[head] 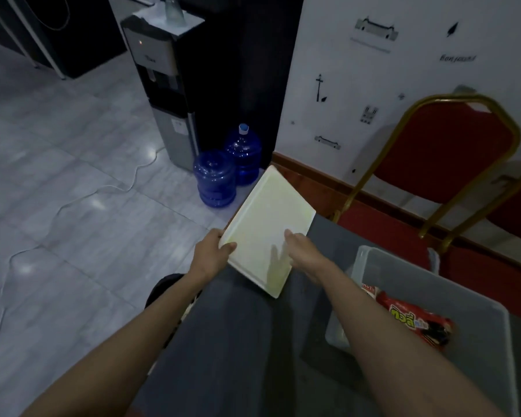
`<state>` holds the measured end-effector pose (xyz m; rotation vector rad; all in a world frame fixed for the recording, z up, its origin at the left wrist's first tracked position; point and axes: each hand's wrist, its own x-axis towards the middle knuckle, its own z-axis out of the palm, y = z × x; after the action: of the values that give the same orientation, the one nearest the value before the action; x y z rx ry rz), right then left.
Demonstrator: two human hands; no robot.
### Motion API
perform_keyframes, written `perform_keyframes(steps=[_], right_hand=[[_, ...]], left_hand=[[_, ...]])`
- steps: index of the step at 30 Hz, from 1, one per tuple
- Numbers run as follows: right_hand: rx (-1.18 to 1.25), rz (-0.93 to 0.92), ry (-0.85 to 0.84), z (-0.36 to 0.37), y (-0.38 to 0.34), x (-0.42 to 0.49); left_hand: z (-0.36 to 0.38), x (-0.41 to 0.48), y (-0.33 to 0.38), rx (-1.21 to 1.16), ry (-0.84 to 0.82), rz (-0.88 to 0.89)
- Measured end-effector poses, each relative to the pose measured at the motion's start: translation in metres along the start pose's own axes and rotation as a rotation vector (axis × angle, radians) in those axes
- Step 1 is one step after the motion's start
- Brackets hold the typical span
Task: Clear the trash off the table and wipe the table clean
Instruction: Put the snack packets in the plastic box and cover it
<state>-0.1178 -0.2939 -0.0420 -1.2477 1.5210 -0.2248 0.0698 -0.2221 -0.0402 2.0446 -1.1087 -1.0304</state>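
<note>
I see a dim room with a tiled floor (73, 176) and a grey table (238, 341) under the arms. The left hand (212, 254) grips the near left corner of a white tray (268, 218), with the thumb on top. The right hand (306, 251) rests on the tray; I cannot tell if its fingers are curled. Just right of this hand, a clear bin (451, 284) holds a red wrapper (415, 323).

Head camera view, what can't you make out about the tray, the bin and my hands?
- white tray: its underside faces away from the head view.
- right hand: dim and blurred, so contact with the tray is unclear.
- bin: near end cut off by the bottom edge, left corner behind the right forearm.
- red wrapper: print too blurred to read.
</note>
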Motion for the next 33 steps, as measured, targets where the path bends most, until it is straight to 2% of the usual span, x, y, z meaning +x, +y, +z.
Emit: perform_keyframes(steps=[2, 4, 6, 8, 10, 12, 13, 16, 18, 20, 23, 27, 33], right_hand=[[0.571, 0.092, 0.020, -0.016, -0.015, -0.010], [1.038, 0.075, 0.089, -0.046, -0.026, -0.025], [1.368, -0.004, 0.126, -0.086, -0.029, -0.045], [1.503, -0.126, 0.098, -0.130, -0.024, -0.074], [1.378, -0.192, 0.083, -0.168, -0.009, -0.109], [1.098, -0.177, 0.158, -0.196, 0.015, -0.140], [0.958, -0.138, 0.238, -0.207, 0.031, -0.150], [0.683, -0.063, 0.525, -0.230, 0.088, -0.177], [0.539, -0.050, 0.705, -0.234, 0.127, -0.195], [0.417, -0.024, 0.803, -0.228, 0.158, -0.208], [0.347, 0.013, 0.883, -0.216, 0.186, -0.223], [0.327, -0.025, 0.894, -0.203, 0.200, -0.225], [0.349, -0.001, 0.871, -0.190, 0.216, -0.222]], left_hand=[[-0.007, -0.020, 0.023, -0.001, 0.061, 0.160], [-0.009, -0.040, 0.044, 0.064, 0.129, 0.354], [-0.007, -0.055, 0.059, 0.128, 0.170, 0.534], [-0.005, -0.068, 0.078, 0.065, 0.122, 0.647], [0.005, -0.079, 0.097, 0.101, 0.055, 0.758], [0.019, -0.092, 0.110, 0.126, -0.013, 0.776], [0.028, -0.097, 0.112, 0.140, -0.047, 0.789], [0.068, -0.116, 0.109, 0.218, -0.126, 0.993], [0.095, -0.133, 0.104, 0.163, -0.224, 0.938], [0.116, -0.148, 0.100, 0.078, -0.294, 0.843], [0.137, -0.162, 0.090, 0.098, -0.361, 0.789], [0.145, -0.170, 0.080, 0.138, -0.365, 0.711], [0.146, -0.179, 0.070, 0.209, -0.381, 0.742]])
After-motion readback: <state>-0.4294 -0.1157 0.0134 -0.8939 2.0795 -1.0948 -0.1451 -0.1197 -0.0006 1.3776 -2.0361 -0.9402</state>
